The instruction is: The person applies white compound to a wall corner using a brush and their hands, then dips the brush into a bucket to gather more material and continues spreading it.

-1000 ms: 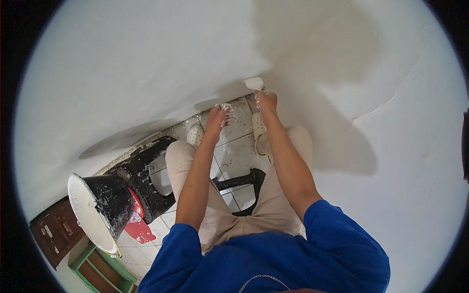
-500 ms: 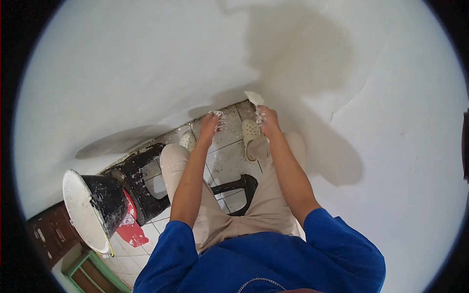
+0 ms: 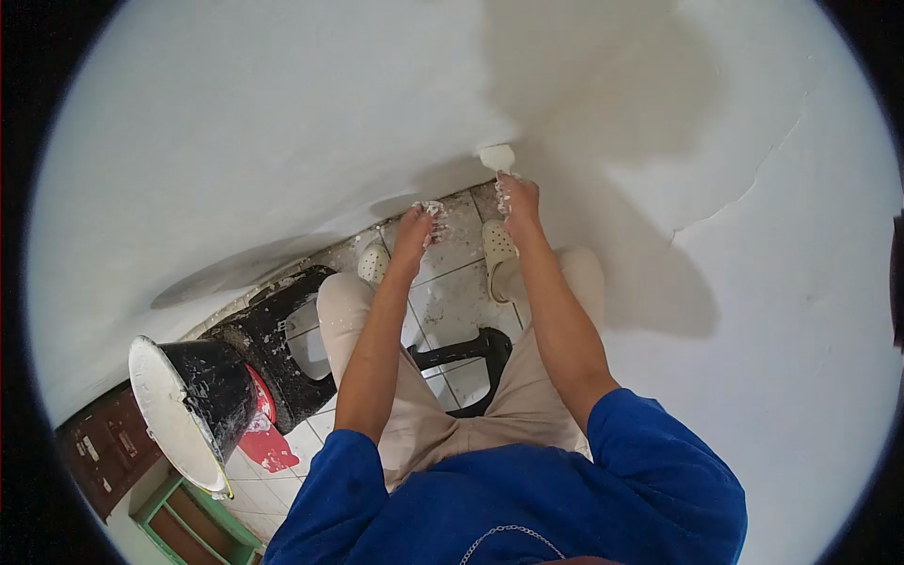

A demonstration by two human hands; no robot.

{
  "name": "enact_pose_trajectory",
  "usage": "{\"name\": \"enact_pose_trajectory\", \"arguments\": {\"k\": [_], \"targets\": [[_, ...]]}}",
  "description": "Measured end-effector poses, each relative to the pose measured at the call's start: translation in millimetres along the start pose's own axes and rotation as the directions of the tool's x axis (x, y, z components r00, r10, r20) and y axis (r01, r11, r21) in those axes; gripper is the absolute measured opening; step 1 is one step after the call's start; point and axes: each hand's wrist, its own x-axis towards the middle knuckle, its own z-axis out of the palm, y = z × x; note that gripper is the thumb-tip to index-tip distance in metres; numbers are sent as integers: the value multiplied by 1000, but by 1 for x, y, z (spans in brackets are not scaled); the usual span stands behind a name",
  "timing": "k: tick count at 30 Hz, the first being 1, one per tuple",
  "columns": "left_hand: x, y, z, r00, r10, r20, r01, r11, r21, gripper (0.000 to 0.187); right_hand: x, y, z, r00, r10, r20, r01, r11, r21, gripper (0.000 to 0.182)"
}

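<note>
My right hand is closed around a putty knife, its fingers smeared with white paste. The putty knife's blade, coated white, lies right at the foot of the white wall, close to the corner. To the left, my left hand hangs over the floor between my knees with its fingers curled in. White paste covers its fingers, and I cannot tell what lies inside them. Shadows of my head and arms fall on the walls.
A black bucket with white residue stands at the left on a paint-spattered black stool, beside a red piece. Pale clogs are on the tiled floor. Another black frame part shows between my legs. A green-edged wooden frame is at lower left.
My right hand has moved a little forward along the wall with the putty knife, whose blade now points more straight ahead. My left hand has shifted slightly forward and right.
</note>
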Motion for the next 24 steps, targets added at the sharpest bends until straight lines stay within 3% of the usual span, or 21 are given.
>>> {"name": "enact_pose_trajectory", "arguments": {"k": [4, 7, 10, 16, 19, 22, 24], "targets": [[-13, 14, 9, 1000, 14, -3, -14, 998, -53, 27, -51, -52, -11, 988, -114, 104, 114, 993, 12, 11], [-7, 0, 6, 1000, 18, 26, -18, 1000, -21, 26, -83, -82, -14, 988, -143, -66, 151, 978, 147, 9], [-7, -5, 10, 999, -4, 35, 4, 1000, 15, 25, -96, -93, -25, 964, -265, 5, 249, 913, 323, 8], [-7, -11, 7, 1000, -26, 3, 26, 997, 76, 23, -73, -82, -12, 909, -412, -58, 415, 889, 191, 17], [-11, 2, 17, 999, -22, -41, 22, 1000, 18, 21, -56, -77, -9, 946, -320, -52, 324, 943, 74, 21], [-1, -10, 11, 1000, 1, -14, 0, 999, 44, 23, -42, -63, -7, 903, -430, -11, 427, 899, -100, 21], [6, -18, 8, 1000, -6, 18, 4, 996, 87, 27, -41, -58, -5, 937, -349, -7, 348, 935, -61, 23]]}}
